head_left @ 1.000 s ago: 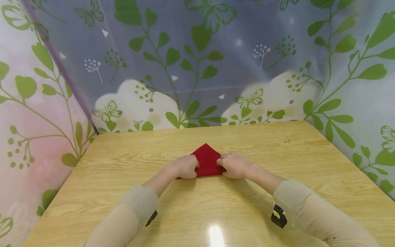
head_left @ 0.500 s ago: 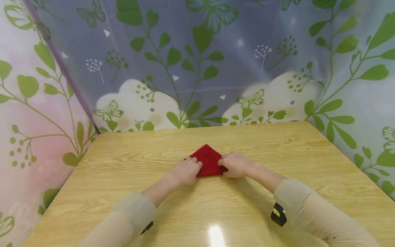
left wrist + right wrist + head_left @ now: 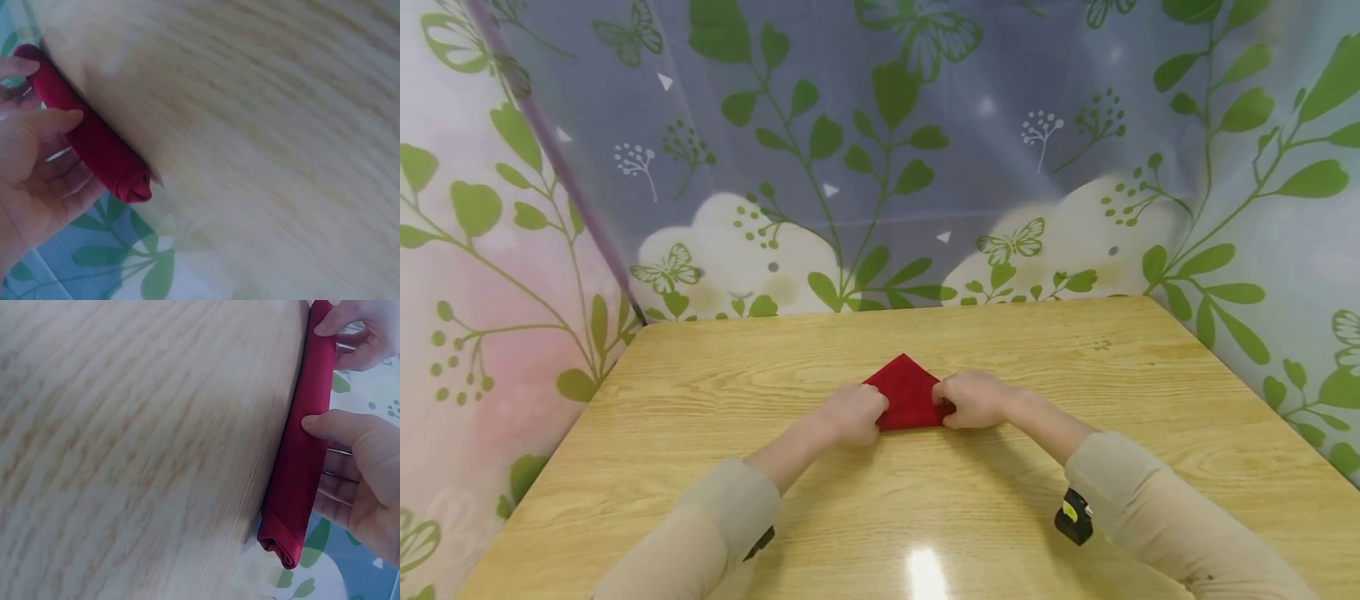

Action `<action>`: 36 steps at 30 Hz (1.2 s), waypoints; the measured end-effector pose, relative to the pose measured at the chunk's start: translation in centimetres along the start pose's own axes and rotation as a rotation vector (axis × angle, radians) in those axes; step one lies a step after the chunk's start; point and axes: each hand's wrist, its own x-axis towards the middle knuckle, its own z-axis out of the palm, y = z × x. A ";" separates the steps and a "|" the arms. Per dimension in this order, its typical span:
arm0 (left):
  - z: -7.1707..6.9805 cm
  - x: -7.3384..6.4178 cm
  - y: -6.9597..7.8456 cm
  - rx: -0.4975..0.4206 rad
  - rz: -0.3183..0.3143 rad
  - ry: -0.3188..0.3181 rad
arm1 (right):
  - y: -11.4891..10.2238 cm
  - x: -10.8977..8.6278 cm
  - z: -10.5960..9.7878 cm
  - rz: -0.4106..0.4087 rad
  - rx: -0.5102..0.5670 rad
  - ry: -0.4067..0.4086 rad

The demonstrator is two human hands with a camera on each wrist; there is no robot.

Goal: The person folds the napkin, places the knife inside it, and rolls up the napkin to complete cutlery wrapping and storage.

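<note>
A red cloth (image 3: 912,398) lies on the wooden table, its far corner pointing away from me and its near side wound into a roll. My left hand (image 3: 852,413) grips the left part of the roll, thumb on the near side and fingers curled over the top. On the right part, my right hand (image 3: 976,400) holds it the same way. In the left wrist view the roll (image 3: 103,147) shows a spiral of layers at its end. The right wrist view shows the other rolled end (image 3: 279,544), with the thumb pressed against the roll's side.
The table (image 3: 700,358) has a pale wood grain and a bright light reflection near its front. Behind it and along both sides hangs a printed curtain (image 3: 790,167) with green leaves, butterflies and white clouds. Dark wrist devices (image 3: 1073,517) sit below the sleeves.
My left hand loosened, reached forward over the cloth, then curled round the roll again a little further right. The right hand has kept its grip. The head view has shifted slightly.
</note>
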 end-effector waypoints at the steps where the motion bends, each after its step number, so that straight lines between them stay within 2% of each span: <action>1: -0.1 0.1 -0.1 -0.009 0.006 -0.007 | 0.0 0.0 0.0 0.001 0.008 -0.004; 9: -0.6 0.3 -0.8 -0.078 -0.007 -0.129 | 0.0 0.2 -0.4 -0.016 0.028 -0.061; 17: -1.0 0.2 -1.1 -0.144 -0.028 -0.169 | -0.1 0.1 -0.6 -0.045 0.018 -0.078; 22: -1.1 0.1 -1.1 -0.164 -0.062 -0.176 | -0.2 0.3 -0.7 -0.023 0.032 -0.088; 26: -0.8 0.2 -0.7 -0.067 -0.064 -0.142 | -0.3 0.3 -0.6 -0.005 0.025 -0.084; 31: -0.2 0.1 0.2 0.122 -0.025 -0.009 | -0.3 0.2 -0.5 0.003 0.015 -0.067; 34: 0.1 0.0 0.5 0.159 -0.031 0.046 | -0.3 0.2 -0.5 0.010 0.020 -0.065; 36: 0.2 0.1 0.5 0.147 -0.040 0.057 | -0.3 0.2 -0.5 0.011 0.024 -0.065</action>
